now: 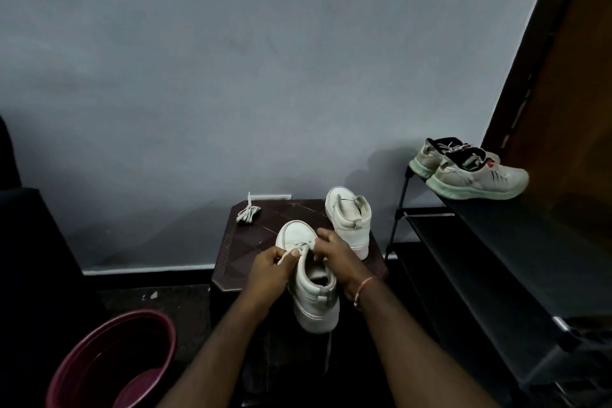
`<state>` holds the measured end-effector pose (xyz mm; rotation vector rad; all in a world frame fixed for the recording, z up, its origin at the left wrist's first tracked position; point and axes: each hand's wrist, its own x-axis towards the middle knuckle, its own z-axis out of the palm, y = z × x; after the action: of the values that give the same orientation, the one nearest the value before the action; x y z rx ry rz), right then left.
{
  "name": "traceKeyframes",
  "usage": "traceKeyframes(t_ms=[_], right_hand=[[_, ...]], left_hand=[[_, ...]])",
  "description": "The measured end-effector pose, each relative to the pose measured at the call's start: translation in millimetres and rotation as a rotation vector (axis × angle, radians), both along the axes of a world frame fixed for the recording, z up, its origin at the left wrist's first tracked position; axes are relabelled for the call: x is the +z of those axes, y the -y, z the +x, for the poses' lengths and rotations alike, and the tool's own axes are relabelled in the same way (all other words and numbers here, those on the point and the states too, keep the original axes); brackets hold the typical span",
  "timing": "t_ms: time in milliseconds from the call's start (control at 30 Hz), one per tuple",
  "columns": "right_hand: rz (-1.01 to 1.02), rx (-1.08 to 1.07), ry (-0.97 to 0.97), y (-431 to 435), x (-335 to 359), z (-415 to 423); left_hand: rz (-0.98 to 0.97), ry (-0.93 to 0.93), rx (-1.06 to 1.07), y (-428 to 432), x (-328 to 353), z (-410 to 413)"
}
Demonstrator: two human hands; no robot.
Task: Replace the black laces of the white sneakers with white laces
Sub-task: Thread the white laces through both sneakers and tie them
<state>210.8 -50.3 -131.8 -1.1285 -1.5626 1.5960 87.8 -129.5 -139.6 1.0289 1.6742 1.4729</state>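
Both my arms reach out, hands meet over near shoe (pixel 313 298) on small table (pixel 236 263). Left hand (pixel 270 263) pinches white lace (pixel 298 247) between thumb and finger. Right hand (pixel 337 255) bends over shoe front; fingertips hidden, can't tell if holding. Second shoe (pixel 349 222) stands behind. Lace bundle (pixel 246 213) blurry, far corner.

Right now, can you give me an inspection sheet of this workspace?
Surface: small dark table, patterned top.
Job's things: near sneaker under both hands, a white lace in its front eyelets; far sneaker standing apart; lace bundle at the table's far left corner.
Clutter: nothing seen.
Hands: left hand pinches the white lace; right hand curls its fingers at the eyelets, grip hidden.
Cables: nothing seen.
Surroundings: red bucket lower left; black shoe rack right, grey running shoes on top.
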Motion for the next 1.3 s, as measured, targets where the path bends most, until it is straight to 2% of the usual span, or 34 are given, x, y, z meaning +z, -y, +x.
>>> traceKeyframes(t_ms=[67, 133, 233, 333, 433, 600, 800, 867, 933, 1033, 1133, 1300], right_hand=[[-0.019, -0.098, -0.111, 2.4, -4.4, 2.5], [0.037, -0.136, -0.104, 6.1, -12.2, 5.6], [0.169, -0.099, 0.005, 7.7, -15.1, 10.2], [0.222, -0.167, 0.12, 6.2, -10.0, 17.3], [0.275, -0.187, 0.124, 5.1, -7.4, 17.8], [0.331, -0.123, 0.179, -1.8, 6.0, 13.3], [0.468, -0.195, 0.437, -4.4, 4.3, 6.8], [0.42, -0.242, 0.373, 0.3, 1.3, 1.8], [0.235, -0.29, 0.143, 7.8, -1.7, -3.2], [-0.003, -0.315, -0.131, 16.7, -4.3, -8.4], [0.021, -0.341, -0.134, 18.9, -7.2, -11.0], [0.186, -0.166, -0.036, 15.3, -6.6, -7.6]], left_hand=[[0.051, -0.082, 0.012, -1.0, -0.9, 5.0], [0.109, -0.097, 0.008, 0.2, 1.8, 10.3], [0.148, 0.035, 0.009, -1.2, 2.4, 13.0], [0.145, 0.159, 0.006, -5.9, 1.1, 12.6], [0.138, 0.17, 0.007, -10.7, 1.8, 11.2], [0.069, -0.045, 0.109, -19.8, -0.1, 11.6], [-0.007, -0.369, 0.195, -24.9, 2.7, 13.8], [-0.048, -0.471, 0.248, -25.3, 3.7, 14.4], [-0.053, -0.424, 0.32, -25.2, 1.9, 12.9], [0.013, -0.122, 0.458, -21.6, -2.1, 11.8], [0.021, -0.015, 0.446, -20.2, -2.8, 11.8], [0.029, 0.014, 0.186, -19.7, -2.0, 1.4]])
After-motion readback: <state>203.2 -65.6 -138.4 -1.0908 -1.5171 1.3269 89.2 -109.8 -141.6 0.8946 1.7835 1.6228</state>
